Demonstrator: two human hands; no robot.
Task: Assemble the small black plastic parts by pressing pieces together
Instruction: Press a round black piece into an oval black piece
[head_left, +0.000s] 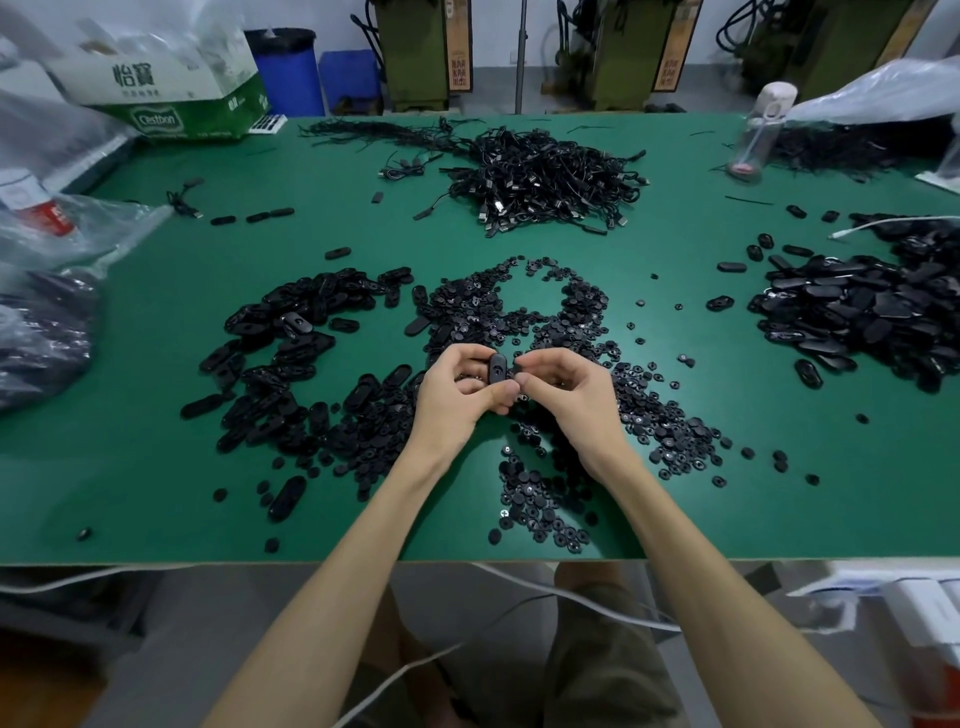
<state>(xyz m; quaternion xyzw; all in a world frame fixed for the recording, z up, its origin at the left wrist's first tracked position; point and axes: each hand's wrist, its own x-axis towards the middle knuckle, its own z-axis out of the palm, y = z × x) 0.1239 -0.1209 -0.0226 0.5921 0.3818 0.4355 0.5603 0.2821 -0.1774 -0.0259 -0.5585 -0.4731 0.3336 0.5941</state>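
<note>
**One shell in hand, heaps still waiting**

Nearest the person, loose round discs (540, 504) dot the green table (130, 509). Just beyond, the left hand (457, 395) pinches an upright oval shell (497, 368) between thumb and curled fingers. The right hand (569, 387) pinches a small black piece (518, 369) at the shell's side, apparently not yet pressed home. Farther out, a shell heap (291, 343) lies to the left. The right-side heap (857, 317) may be finished work. Most of the job looks undone.
</note>
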